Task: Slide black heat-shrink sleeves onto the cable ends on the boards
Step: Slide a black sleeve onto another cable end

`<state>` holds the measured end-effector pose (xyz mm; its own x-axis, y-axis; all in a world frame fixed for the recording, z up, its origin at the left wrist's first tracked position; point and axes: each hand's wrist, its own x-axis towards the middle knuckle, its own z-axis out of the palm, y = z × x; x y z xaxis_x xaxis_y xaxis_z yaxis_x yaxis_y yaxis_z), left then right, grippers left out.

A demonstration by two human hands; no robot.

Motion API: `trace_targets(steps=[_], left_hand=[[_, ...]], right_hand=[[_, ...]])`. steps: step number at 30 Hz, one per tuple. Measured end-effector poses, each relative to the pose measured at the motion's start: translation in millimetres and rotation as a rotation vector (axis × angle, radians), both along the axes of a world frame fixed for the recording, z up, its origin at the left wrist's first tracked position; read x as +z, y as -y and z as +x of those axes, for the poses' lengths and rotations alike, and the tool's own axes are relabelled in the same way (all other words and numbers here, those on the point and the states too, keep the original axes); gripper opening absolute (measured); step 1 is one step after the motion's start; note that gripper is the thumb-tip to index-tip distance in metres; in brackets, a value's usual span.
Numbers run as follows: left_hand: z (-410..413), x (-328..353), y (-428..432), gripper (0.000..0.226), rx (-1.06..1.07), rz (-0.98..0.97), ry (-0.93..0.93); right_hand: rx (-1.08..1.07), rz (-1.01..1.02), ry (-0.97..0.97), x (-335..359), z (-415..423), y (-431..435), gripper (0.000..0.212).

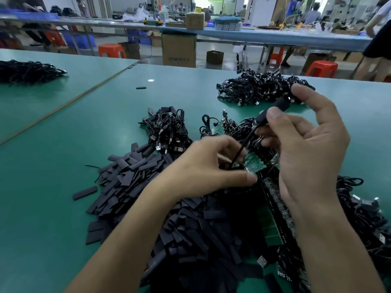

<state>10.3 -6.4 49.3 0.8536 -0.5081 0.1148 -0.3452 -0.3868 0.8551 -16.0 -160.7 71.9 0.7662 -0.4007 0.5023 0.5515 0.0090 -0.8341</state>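
Hands: left hand [203, 168] pinches green board [252, 163] | right hand [306, 153] pinches black sleeve [280, 105] on its cable [243, 148]

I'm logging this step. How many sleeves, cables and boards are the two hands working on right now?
Heat-shrink sleeve, pinched by right hand: 1
Cable: 1
Board, held by left hand: 1
Total: 3

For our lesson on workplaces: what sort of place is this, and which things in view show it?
Probably an electronics assembly workshop: a heap of heat-shrink sleeves and bundled cables lie on a long green work table, the left hand holds a circuit board, and more benches stand behind.
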Motion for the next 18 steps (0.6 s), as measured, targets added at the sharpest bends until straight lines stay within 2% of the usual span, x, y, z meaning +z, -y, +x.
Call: trace_targets(steps=[1, 3, 6, 8, 10, 13, 15, 18], left_hand=[[0, -3, 0, 0.028, -0.026, 0.087, 0.007], [2, -8, 2, 0.013, -0.026, 0.112, 0.041], [10, -13, 0, 0.029, 0.103, 0.019, 0.034], [24, -14, -5, 0.034, 0.291, -0.017, 0.105], [47, -15, -10, 0.034, 0.55, -0.066, 0.185], [84, -12, -21, 0.027, 0.834, -0.152, 0.163], [105, -13, -27, 0.026, 0.861, -0.083, 0.113], [125, -18, -31, 0.035, 0.865, 0.135, 0.095]], right_hand=[[0.009, 0.052, -0.014, 1, 0, 1, 0.034], [0.007, 0.098, -0.052, 2, 1, 1, 0.033], [-0.041, 0.049, -0.129, 1, 2, 6, 0.035], [-0.07, -0.058, -0.215, -1, 3, 13, 0.033], [-0.07, -0.207, -0.303, -3, 5, 17, 0.02], [-0.005, -0.433, -0.403, -9, 6, 18, 0.016], [0.041, -0.538, -0.458, -12, 5, 15, 0.018], [0.048, -0.603, -0.484, -16, 4, 12, 0.024]])
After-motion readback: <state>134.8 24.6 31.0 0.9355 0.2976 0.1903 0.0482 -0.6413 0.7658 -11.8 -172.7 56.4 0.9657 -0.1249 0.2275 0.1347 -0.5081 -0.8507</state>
